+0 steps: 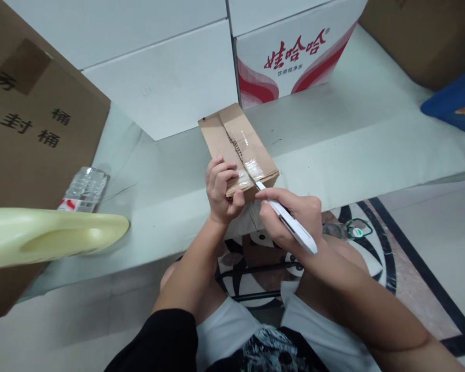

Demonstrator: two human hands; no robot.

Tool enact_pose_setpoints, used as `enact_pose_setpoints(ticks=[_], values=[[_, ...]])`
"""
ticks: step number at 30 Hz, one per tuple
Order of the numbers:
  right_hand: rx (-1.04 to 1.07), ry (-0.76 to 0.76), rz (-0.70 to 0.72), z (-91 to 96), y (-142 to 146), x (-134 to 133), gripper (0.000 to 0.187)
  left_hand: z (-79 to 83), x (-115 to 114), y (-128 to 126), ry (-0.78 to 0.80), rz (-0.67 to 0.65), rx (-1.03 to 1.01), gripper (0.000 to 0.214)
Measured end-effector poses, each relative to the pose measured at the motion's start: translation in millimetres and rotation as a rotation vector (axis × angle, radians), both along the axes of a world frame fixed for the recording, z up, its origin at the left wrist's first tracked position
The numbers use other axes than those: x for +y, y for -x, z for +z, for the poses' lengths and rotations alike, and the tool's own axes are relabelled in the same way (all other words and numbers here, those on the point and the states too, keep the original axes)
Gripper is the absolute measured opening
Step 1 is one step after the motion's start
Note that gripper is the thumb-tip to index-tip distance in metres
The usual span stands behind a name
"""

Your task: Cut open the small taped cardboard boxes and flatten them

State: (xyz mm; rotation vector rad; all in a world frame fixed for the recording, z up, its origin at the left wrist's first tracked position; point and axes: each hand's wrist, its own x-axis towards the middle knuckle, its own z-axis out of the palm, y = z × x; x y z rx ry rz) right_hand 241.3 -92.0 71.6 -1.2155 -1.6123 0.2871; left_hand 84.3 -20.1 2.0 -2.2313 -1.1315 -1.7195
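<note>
Cardboard box: left hand, fingers curled, grips its near-left corner; right hand, fingers wrapped round white cutter, works its near edge (best kept shallow).

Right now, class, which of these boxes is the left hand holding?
The small brown box with the white cutter at its taped end; the other boxes are larger and untouched.

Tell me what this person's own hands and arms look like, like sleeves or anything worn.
The left hand and right hand are bare, with no gloves or wristbands showing. A plain black sleeve covers the left arm above the elbow; no sleeve shows on the right arm.
</note>
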Motion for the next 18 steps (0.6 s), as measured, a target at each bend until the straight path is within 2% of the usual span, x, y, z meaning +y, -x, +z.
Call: enact_pose_setpoints(ticks=[3,7,11,18], values=[[0.045,0.019,0.024,-4.5,0.8,2.2,0.024,-1.1,0.4,-0.8,0.000,0.020,0.000,0.035],[0.018,-0.040,0.044,-7.5,-2.2,2.4,0.020,-0.9,-0.9,-0.4,0.013,-0.016,-0.012,0.032],[-0.052,-0.062,0.052,-1.5,-11.9,-1.0,0.020,-0.1,-2.0,2.1,0.000,-0.059,0.019,0.031],[-0.030,-0.010,0.120,5.1,-18.1,-3.4,0.017,-0.3,2.7,4.3,0.034,-0.021,0.059,0.044]])
